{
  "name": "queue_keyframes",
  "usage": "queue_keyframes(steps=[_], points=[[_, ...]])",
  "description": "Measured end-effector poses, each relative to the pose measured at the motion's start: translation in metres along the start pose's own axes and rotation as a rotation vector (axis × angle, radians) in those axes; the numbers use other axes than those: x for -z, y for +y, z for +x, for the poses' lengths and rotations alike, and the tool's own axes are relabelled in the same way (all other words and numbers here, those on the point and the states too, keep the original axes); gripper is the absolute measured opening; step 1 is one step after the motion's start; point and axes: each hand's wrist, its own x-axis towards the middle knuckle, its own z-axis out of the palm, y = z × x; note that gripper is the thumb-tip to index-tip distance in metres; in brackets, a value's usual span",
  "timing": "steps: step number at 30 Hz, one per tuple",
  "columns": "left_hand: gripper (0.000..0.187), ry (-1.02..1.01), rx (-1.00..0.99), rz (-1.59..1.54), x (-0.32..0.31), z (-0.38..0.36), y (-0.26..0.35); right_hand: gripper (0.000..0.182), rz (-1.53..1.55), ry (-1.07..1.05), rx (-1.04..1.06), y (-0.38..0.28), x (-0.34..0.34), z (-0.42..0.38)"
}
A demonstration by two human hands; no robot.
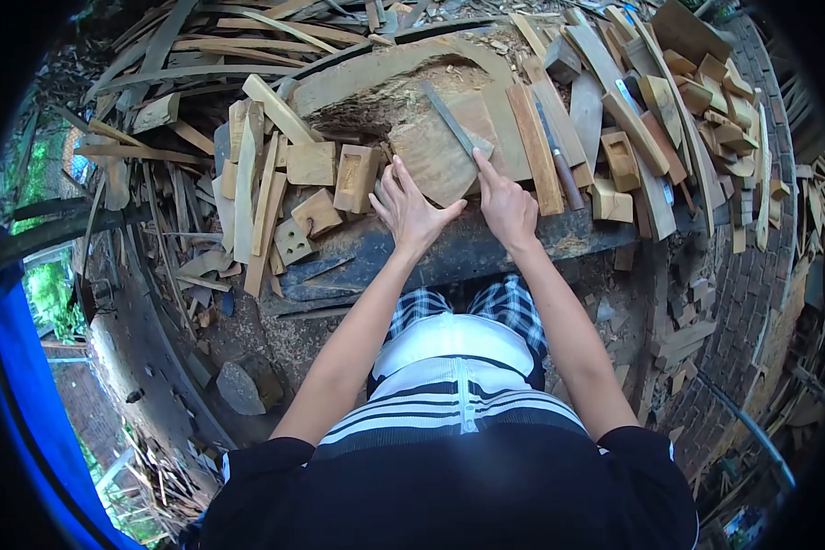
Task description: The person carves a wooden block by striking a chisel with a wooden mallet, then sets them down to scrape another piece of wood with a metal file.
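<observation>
A flat wooden board [431,165] lies at the middle of the workbench, its near corner pointing toward me. My left hand [405,213] is open at its left and near edges, thumb and fingers spread apart. My right hand [508,213] closes on the near end of a flat grey metal bar [447,117], index finger stretched along it. The bar slants across the board, far end to the left; its gripped end is hidden. Right of that hand, a long tool with a dark handle [566,179] rests beside a wooden strip [534,151].
Wooden blocks [312,163] and strips crowd the bench's left side. More blocks [621,160] and planks pile up on the right. A hollowed log [339,92] sits behind the board. The dark bench edge [449,246] runs in front of my legs.
</observation>
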Motion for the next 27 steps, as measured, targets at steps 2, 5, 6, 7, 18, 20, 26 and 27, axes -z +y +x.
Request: queue_keyframes(steps=[2,5,6,7,18,20,26,27], points=[[0.135,0.014,-0.038,0.019,0.000,0.003,-0.003,0.047,-0.016,0.022,0.037,-0.001,-0.004,-0.020],[0.133,-0.009,-0.061,0.017,0.004,0.006,-0.003,0.049,-0.063,0.002,0.095,-0.004,0.001,-0.049],[0.132,-0.008,-0.068,0.016,0.005,0.008,-0.002,0.050,-0.088,-0.036,0.112,-0.003,0.003,-0.053],[0.130,-0.011,-0.076,0.020,0.007,0.007,-0.002,0.051,-0.105,0.018,0.136,0.001,0.000,-0.046],[0.131,-0.003,-0.138,0.012,0.009,0.014,-0.005,0.042,-0.056,-0.024,0.034,-0.019,-0.006,-0.058],[0.130,-0.046,-0.134,-0.001,0.011,0.013,-0.005,0.044,-0.025,0.135,0.033,-0.006,-0.017,-0.034],[0.129,-0.039,-0.159,-0.007,0.013,0.015,-0.006,0.048,-0.028,0.117,-0.017,-0.023,-0.025,-0.057],[0.129,-0.039,-0.161,-0.011,0.013,0.015,-0.006,0.048,-0.034,0.043,-0.019,-0.028,-0.017,-0.069]])
